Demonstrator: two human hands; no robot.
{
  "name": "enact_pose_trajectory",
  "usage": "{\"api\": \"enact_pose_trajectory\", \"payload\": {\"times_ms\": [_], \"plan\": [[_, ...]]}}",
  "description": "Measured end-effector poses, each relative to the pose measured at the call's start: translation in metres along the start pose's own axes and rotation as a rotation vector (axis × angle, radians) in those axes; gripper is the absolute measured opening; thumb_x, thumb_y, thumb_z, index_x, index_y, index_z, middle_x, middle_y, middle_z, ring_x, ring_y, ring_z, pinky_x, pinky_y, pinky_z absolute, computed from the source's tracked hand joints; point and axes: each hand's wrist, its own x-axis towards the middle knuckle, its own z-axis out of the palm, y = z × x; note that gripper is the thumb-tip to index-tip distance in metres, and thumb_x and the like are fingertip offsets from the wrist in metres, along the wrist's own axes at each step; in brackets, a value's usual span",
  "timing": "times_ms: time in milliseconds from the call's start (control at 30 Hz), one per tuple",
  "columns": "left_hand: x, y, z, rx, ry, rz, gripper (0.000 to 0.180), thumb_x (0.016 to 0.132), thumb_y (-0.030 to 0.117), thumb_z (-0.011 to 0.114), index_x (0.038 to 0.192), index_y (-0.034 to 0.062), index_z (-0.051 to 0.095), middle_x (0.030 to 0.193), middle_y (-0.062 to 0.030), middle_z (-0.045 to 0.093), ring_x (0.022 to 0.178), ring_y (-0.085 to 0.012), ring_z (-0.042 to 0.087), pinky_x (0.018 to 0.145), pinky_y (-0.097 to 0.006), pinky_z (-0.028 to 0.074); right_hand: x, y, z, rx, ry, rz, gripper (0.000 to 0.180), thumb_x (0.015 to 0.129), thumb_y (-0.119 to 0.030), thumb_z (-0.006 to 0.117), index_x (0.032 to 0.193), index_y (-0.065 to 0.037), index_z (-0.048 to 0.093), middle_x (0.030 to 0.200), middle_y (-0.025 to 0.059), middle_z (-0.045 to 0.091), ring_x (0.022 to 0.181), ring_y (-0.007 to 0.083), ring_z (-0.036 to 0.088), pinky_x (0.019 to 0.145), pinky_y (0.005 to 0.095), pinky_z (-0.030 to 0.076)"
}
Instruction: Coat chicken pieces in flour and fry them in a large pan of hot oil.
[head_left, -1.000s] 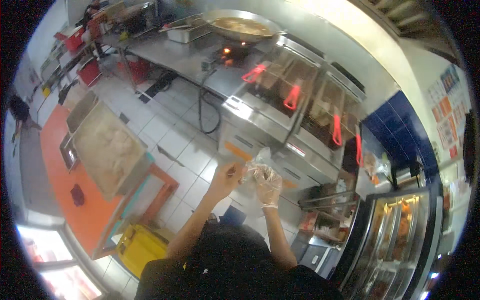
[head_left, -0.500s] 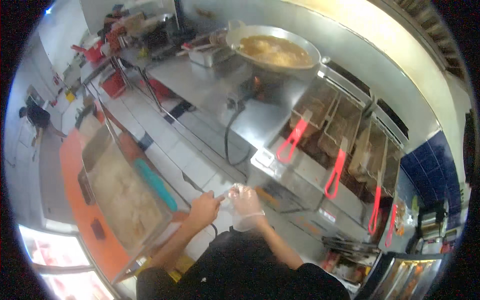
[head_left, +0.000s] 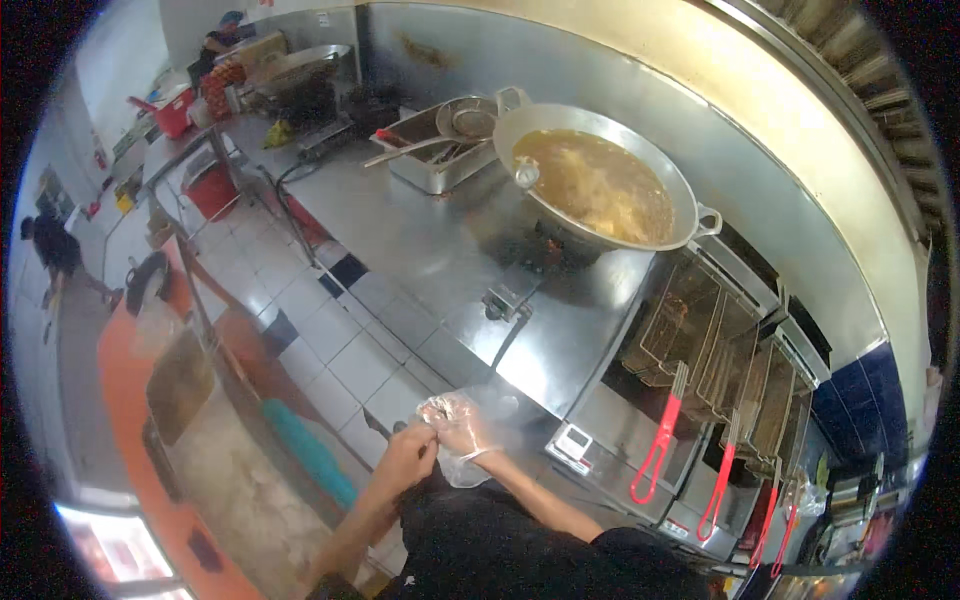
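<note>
Clear plastic glove (head_left: 452, 425) on right hand (head_left: 462, 432): thin, crinkled, translucent, loose cuff hanging below wrist. Left hand (head_left: 408, 458) bare, fingertips pinching glove edge at right hand's fingers; right hand half-curled inside glove, holding nothing else. Hands held over tiled floor, just before front edge of steel counter (head_left: 450, 250).

Versus 0.5 s ago: hands remain joined at glove; view swung, large wok of yellow broth (head_left: 600, 185) now near centre, behind counter. Red-handled fryer baskets (head_left: 700, 400) right of hands.

Clear plastic glove (head_left: 455, 425), crumpled, seemingly half-on
</note>
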Motion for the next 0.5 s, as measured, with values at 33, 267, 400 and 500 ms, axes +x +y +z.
{"api": "enact_pose_trajectory", "payload": {"times_ms": [33, 267, 400, 500], "plan": [[0.011, -0.013, -0.011, -0.012, -0.011, 0.011, 0.007, 0.077, 0.003, 0.054, 0.081, -0.0011, 0.057, 0.082, -0.0186, 0.058, 0.077, -0.0376, 0.056, 0.069, -0.042, 0.045, 0.025, -0.018, -0.005, -0.103, -0.091, -0.003, 0.026, 0.085, -0.027, 0.058, 0.094, -0.003, 0.065, 0.092, 0.0153, 0.065, 0.087, 0.0283, 0.061, 0.077, 0.0379, 0.046], [0.062, -0.117, -0.038, 0.119, -0.342, 0.134, 0.037, 0.069, 0.016, 0.066, 0.103, 0.0030, 0.060, 0.103, -0.0205, 0.060, 0.096, -0.0355, 0.057, 0.085, -0.042, 0.046, 0.117, -0.058, 0.029, -0.190, -0.066, -0.156, 0.024, 0.084, -0.025, 0.055, 0.087, -0.002, 0.062, 0.086, 0.0197, 0.061, 0.082, 0.0387, 0.059, 0.073, 0.0451, 0.046], [0.096, -0.152, -0.049, 0.049, -0.332, 0.267, 0.037, 0.074, 0.020, 0.062, 0.108, 0.0070, 0.059, 0.116, -0.0158, 0.055, 0.110, -0.0328, 0.049, 0.094, -0.043, 0.038, 0.131, -0.066, 0.047, -0.317, 0.010, -0.102, 0.019, 0.081, -0.020, 0.056, 0.080, -0.002, 0.060, 0.078, 0.0219, 0.060, 0.077, 0.0391, 0.059, 0.067, 0.0471, 0.046], [0.140, -0.149, -0.058, 0.124, -0.177, 0.418, 0.041, 0.074, 0.022, 0.064, 0.111, 0.0068, 0.057, 0.116, -0.0141, 0.054, 0.107, -0.0340, 0.050, 0.093, -0.045, 0.038, 0.141, -0.043, 0.056, -0.373, 0.164, -0.269, 0.017, 0.082, -0.019, 0.057, 0.082, -0.003, 0.060, 0.079, 0.0168, 0.060, 0.077, 0.0332, 0.060, 0.067, 0.0425, 0.048]]}}
